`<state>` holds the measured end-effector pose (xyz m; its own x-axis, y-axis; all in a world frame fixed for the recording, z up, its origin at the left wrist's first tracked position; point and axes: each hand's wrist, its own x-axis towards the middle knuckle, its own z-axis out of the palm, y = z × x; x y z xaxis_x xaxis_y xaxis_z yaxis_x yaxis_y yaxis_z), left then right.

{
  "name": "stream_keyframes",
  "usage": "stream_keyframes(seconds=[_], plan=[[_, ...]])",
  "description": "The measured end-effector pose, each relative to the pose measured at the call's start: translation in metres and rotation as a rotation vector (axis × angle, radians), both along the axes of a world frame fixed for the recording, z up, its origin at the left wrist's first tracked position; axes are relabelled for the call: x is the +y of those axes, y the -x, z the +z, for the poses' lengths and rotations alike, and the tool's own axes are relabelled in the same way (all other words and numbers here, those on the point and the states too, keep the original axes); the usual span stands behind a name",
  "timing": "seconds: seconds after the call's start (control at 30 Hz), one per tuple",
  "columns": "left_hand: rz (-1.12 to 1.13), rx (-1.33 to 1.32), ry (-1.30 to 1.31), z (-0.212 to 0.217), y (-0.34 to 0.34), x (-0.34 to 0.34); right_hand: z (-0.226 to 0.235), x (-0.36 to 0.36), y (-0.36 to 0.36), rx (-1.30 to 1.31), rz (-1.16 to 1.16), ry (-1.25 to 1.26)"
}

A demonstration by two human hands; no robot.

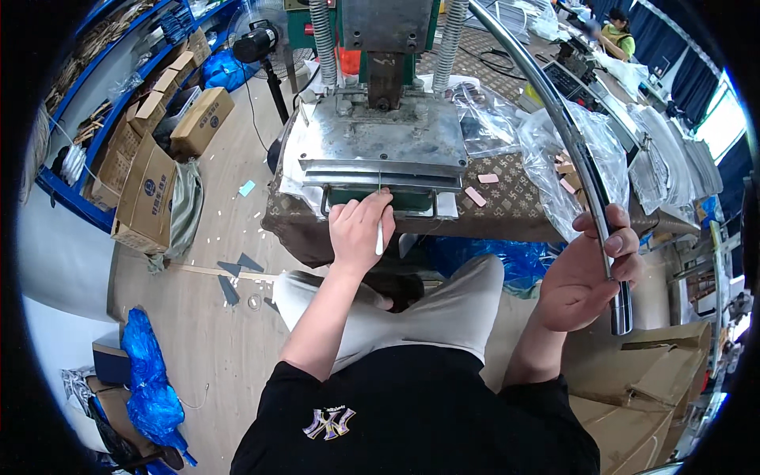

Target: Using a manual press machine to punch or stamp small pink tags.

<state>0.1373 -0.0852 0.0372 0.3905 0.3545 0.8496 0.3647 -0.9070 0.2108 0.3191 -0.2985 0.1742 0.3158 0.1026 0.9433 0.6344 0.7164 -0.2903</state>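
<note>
My left hand (360, 233) is closed on a slim tool with a pale handle (379, 239). Its thin tip points into the narrow gap at the front of a metal hand press (384, 131); whether it is a pick or tweezers I cannot make out. The fingertips are close to the lower front edge of the press, by a dark green base (372, 196). On the right, my right hand (590, 273) wraps around the lower part of the long, shiny press lever (576, 142), which slants down from the top. What lies inside the gap is hidden.
Small pink pieces (475, 196) and clear plastic bags (570, 158) lie right of the press on the patterned tablecloth (507, 218). Cardboard boxes (146, 194) and blue shelving stand left. Dark scraps (229, 289) litter the floor. Another person (617, 36) sits far right.
</note>
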Motion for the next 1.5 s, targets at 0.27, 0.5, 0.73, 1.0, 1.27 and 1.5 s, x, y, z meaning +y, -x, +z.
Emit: stream_keyframes(seconds=[0.27, 0.5, 0.73, 1.0, 1.27, 1.5], plan=[[0.011, 0.013, -0.015, -0.002, 0.001, -0.001, 0.000, -0.001, -0.003, -0.072, 0.026, 0.013], [0.013, 0.032, 0.016, -0.004, 0.001, -0.002, -0.007, -0.006, 0.001, -0.019, 0.039, -0.025], [0.015, 0.053, 0.046, -0.002, 0.002, -0.004, -0.009, -0.011, 0.002, -0.011, -0.019, -0.023], [-0.015, 0.055, 0.039, -0.007, 0.003, -0.003, -0.006, -0.008, 0.000, -0.037, -0.025, -0.037], [-0.026, 0.026, 0.019, -0.012, 0.005, -0.002, -0.002, -0.005, 0.003, -0.034, -0.106, -0.037], [-0.012, 0.005, -0.013, -0.014, 0.007, 0.000, 0.023, -0.012, -0.005, -0.075, -0.081, 0.004]])
